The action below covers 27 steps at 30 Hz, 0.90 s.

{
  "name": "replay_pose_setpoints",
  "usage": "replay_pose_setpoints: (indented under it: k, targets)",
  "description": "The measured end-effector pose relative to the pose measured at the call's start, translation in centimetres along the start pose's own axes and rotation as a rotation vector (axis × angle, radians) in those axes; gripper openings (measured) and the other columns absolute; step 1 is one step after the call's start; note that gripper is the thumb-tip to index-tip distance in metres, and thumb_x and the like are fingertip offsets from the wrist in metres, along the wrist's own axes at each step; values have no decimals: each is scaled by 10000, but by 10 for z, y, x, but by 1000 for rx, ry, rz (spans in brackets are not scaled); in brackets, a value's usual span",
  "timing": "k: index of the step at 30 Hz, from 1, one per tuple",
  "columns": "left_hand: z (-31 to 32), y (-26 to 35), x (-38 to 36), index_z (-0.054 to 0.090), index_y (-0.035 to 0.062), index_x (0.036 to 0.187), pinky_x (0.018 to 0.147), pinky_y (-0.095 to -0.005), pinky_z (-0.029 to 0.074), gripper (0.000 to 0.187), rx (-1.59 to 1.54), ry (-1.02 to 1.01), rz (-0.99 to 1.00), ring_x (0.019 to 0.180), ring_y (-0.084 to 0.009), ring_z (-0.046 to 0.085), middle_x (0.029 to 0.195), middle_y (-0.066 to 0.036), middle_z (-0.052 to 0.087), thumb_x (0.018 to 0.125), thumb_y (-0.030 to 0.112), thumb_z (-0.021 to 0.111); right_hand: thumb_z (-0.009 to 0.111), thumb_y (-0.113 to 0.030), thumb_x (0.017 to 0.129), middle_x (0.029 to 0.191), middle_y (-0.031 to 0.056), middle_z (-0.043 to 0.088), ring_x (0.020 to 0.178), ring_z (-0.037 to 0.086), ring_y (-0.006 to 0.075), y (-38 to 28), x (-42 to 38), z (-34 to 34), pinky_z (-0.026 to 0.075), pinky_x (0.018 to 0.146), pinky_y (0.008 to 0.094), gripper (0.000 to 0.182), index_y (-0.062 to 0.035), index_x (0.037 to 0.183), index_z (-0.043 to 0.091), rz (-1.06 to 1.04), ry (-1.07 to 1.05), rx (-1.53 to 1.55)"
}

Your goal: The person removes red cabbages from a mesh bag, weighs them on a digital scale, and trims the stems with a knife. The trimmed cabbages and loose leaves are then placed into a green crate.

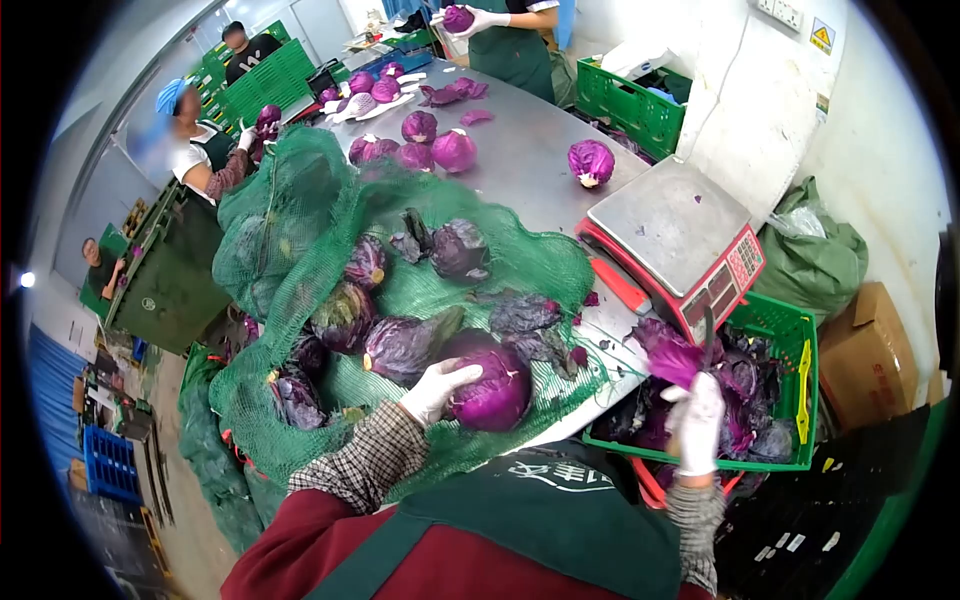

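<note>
A peeled purple cabbage (492, 388) rests on the green mesh netting (520, 250) at the table's front edge. My left hand (440, 390), white-gloved, is closed against its left side. Over the green crate (806, 400) on the right, my right hand (697, 420), also gloved and slightly blurred, is closed round a knife (709, 335) whose thin dark blade points up. A loose purple cabbage leaf (672, 358) lies against the blade and fingers. Untrimmed cabbages (343, 318) and dark outer leaves (525, 313) lie on the netting left of and beyond my left hand.
A red-framed scale (670, 215) stands at the right, with an orange-red handled object (620, 285) beside it. Peeled cabbages (454, 150) sit farther along the metal table (530, 140). Co-workers stand at the far end and left; one holds a cabbage (458, 19). Leaves fill the crate.
</note>
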<state>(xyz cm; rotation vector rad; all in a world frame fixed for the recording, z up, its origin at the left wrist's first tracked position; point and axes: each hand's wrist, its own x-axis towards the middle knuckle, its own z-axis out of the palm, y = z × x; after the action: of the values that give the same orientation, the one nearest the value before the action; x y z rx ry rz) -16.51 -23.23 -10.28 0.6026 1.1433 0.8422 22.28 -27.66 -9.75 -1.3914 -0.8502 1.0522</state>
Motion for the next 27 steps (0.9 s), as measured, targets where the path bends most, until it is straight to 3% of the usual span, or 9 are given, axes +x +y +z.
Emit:
replay_pose_setpoints:
  k: [2, 3, 8, 10, 11, 17, 23, 25, 27]
  targets:
    - [2, -2, 4, 500, -53, 1263, 882, -360, 530, 532, -58, 12, 35, 1040, -209, 614, 1157, -124, 615, 835, 158, 735, 537, -228, 958, 655, 127, 613, 563, 578, 206, 26, 14, -51, 496, 566, 369, 531, 47, 1382, 375, -209, 106, -621]
    - [14, -2, 2, 536, -15, 1230, 889, -362, 533, 434, -41, -22, 109, 1003, -203, 634, 1131, -106, 634, 854, 127, 698, 591, -211, 931, 708, 138, 638, 585, 575, 186, 5, 4, -48, 487, 571, 345, 577, 29, 1405, 367, -52, 188, -1168]
    - [57, -2, 10, 460, -48, 1296, 977, -344, 471, 733, 330, -75, 379, 1091, -203, 582, 1194, -137, 594, 700, 147, 840, 716, -136, 823, 863, 68, 654, 766, 598, 124, -57, -26, 50, 510, 732, 284, 453, 32, 1206, 542, -260, -259, -345]
    - [50, -12, 22, 380, -82, 1352, 1021, -348, 436, 920, 511, -91, 392, 1162, -242, 550, 1261, -189, 547, 654, 248, 880, 774, -268, 760, 1050, 166, 627, 920, 614, 223, -27, -21, 76, 495, 806, 334, 572, 22, 1199, 550, -314, -433, -570]
    - [52, -12, 17, 331, -85, 1379, 1036, -352, 423, 989, 528, -96, 394, 1194, -252, 529, 1298, -206, 509, 644, 278, 884, 775, -297, 762, 1012, 159, 619, 918, 611, 264, -13, -21, 90, 490, 806, 349, 546, 6, 1164, 563, -494, -418, -609]
    - [50, -15, 11, 346, -12, 1381, 1040, -357, 419, 910, 568, -115, 421, 1199, -215, 505, 1303, -141, 490, 661, 176, 868, 659, -264, 865, 950, 110, 623, 868, 634, 284, 5, -14, 107, 528, 740, 368, 304, -37, 1061, 612, -543, -493, -623]
    - [48, -18, 10, 328, -2, 1390, 1061, -357, 395, 939, 581, -122, 430, 1214, -224, 493, 1314, -142, 477, 648, 187, 869, 557, -190, 875, 856, 118, 598, 663, 629, 292, 26, 0, 113, 530, 576, 400, 141, -86, 965, 592, -876, -159, -907]
    - [44, -16, 3, 324, 0, 1392, 1075, -365, 376, 956, 653, -178, 470, 1228, -229, 479, 1317, -143, 474, 637, 204, 874, 544, -167, 882, 801, 130, 597, 656, 619, 314, 28, 26, 91, 532, 599, 407, 120, -77, 936, 603, -530, -116, -874]
    - [44, -10, -6, 288, -43, 1396, 1096, -363, 353, 1010, 690, -247, 513, 1257, -245, 472, 1337, -179, 464, 639, 270, 881, 568, -149, 879, 789, 145, 616, 670, 614, 306, 34, 42, 46, 526, 637, 389, 132, -40, 941, 605, -508, 108, -724]
